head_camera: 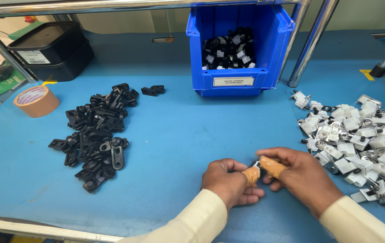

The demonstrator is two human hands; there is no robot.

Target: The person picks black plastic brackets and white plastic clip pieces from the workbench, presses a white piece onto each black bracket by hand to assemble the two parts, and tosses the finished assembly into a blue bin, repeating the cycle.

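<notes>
Nearest the camera, two cream sleeves, and beyond them left hand and right hand meeting low over the blue surface. Both thumbs wrapped in tan tape. Small part pinched between the two taped thumbs and the fingertips, right at the point where the hands touch, just above the surface. Left hand curled closed around its side of the part, fingers folded under; right hand clamped on the other side, fingers bent over the top. Only a sliver of the part in sight: a glint of pale metal at the top, something dark beneath, the rest hidden by the fingers; exact shape not possible to tell.

Just beside the right hand, to its right, a wide heap of white and metal pieces, some with small black studs. Well apart to the left, a pile of black plastic clips, with one stray black clip farther back. Behind the hands, a blue bin holding mixed black and white parts. Far left, a roll of tan tape lying flat, and behind it a black tray. Slanted metal frame tube standing just right of the bin
</notes>
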